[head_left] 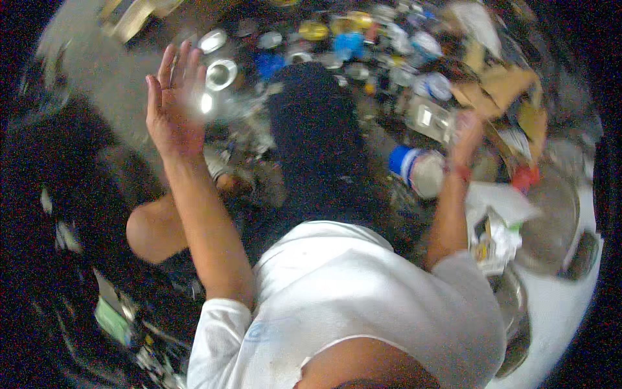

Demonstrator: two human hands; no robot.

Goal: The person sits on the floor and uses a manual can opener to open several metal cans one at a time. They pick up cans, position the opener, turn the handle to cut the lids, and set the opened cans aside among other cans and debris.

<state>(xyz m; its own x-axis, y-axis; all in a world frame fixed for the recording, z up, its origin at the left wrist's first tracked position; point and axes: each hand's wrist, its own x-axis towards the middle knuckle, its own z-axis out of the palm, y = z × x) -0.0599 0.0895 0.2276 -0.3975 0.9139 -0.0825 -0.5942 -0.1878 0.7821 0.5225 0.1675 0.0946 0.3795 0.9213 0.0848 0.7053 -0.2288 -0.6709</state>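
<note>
My left hand point(179, 110) is raised at the left, palm showing and fingers stretched out, with nothing gripped in it. Close to its fingers lie a shiny silver ring-shaped lid point(221, 75) and a blurred bright patch of clear material. On the right, my right hand point(465, 137) is smeared by motion, so its fingers cannot be made out. A clear plastic container point(427, 119) is right beside it; whether the hand grips it or only overlaps it I cannot tell. Below that hand, near the wrist, lies a clear tub with a blue lid point(403, 162).
A heap of mixed waste with a light blue piece point(348, 45) and a yellow lid point(313, 30) spreads ahead. Torn cardboard point(508, 87) lies at the right, above a red item point(525, 177) and a large round metal-looking basin point(551, 223). My dark-clothed leg point(317, 129) is in the middle.
</note>
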